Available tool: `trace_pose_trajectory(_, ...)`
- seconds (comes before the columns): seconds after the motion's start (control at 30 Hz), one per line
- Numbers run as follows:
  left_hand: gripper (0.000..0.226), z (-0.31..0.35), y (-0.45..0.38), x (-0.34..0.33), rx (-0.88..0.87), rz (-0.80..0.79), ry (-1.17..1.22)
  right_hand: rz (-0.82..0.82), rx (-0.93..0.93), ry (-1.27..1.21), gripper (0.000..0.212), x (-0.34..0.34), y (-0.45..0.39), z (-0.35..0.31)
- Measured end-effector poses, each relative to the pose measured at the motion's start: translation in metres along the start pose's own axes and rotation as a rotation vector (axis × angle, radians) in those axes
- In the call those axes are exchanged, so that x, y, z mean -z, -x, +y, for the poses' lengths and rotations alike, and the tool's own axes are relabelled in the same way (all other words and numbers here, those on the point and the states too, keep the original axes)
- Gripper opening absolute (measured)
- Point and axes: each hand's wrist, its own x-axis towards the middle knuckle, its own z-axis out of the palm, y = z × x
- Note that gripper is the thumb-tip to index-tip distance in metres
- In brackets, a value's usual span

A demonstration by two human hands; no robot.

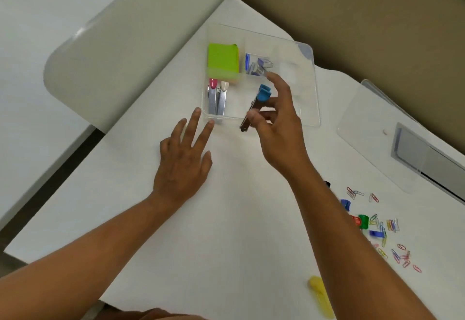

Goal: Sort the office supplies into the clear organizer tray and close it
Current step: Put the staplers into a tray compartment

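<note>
The clear organizer tray (305, 50) stands open at the far middle of the white table. It holds a green sticky-note pad (222, 62), two staplers, one pink-tipped (212, 95) and one cream-tipped (222, 97), and small staple boxes (261, 65). My right hand (279, 123) hovers over the tray's near edge and grips a blue-tipped stapler (254, 104) tilted on end. My left hand (185, 158) lies flat on the table with fingers spread, its fingertips touching the tray's near left corner. The clear lid (372, 131) lies to the right of the tray.
Several coloured paper clips (392, 239) and small binder clips (362, 220) are scattered at the right. A yellow stapler (320, 297) lies near the front edge. A grey cable hatch (417, 153) sits at the right, a partition wall behind, and a beige chair back (120, 43) to the left.
</note>
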Motion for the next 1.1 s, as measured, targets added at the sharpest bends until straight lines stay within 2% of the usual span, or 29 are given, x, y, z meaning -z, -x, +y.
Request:
trace_pose_trajectory(0.1, 0.073, 0.000, 0.001, 0.000, 0.004, 0.002, -0.005, -0.016, 0.051, 0.176, 0.049, -0.015, -0.044, -0.013)
trace_pose_trajectory(0.23, 0.073, 0.000, 0.001, 0.001, 0.005, 0.005, -0.020, -0.164, 0.098, 0.505, 0.041, -0.030, -0.083, -0.012)
trace_pose_trajectory(0.37, 0.073, -0.001, 0.001, 0.001, 0.001, 0.019, -0.010, -0.245, 0.143, 0.784, 0.026, -0.046, -0.104, -0.013)
trace_pose_trajectory(0.53, 0.072, -0.002, 0.001, -0.001, 0.011, 0.013, 0.002, -0.359, 0.161, 1.033, 0.038, -0.052, -0.114, -0.026)
trace_pose_trajectory(0.73, 0.072, -0.001, 0.000, -0.002, 0.017, -0.004, 0.010, -0.427, 0.165, 1.099, 0.057, -0.054, -0.115, -0.037)
trace_pose_trajectory(0.87, 0.070, 0.000, 0.000, -0.001, 0.015, -0.017, -0.005, -0.361, 0.194, 1.045, 0.060, -0.054, -0.108, -0.030)
trace_pose_trajectory(0.93, 0.070, 0.000, -0.001, 0.000, 0.015, -0.015, -0.010, -0.272, 0.236, 1.043, 0.061, -0.052, -0.099, -0.024)
trace_pose_trajectory(1.0, 0.070, 0.000, -0.001, 0.001, 0.013, -0.010, -0.016, -0.096, 0.277, 0.968, 0.056, -0.048, -0.084, -0.017)
trace_pose_trajectory(1.1, 0.069, 0.001, 0.001, 0.003, 0.009, -0.005, -0.006, 0.208, 0.268, 0.645, 0.048, -0.035, -0.030, 0.000)
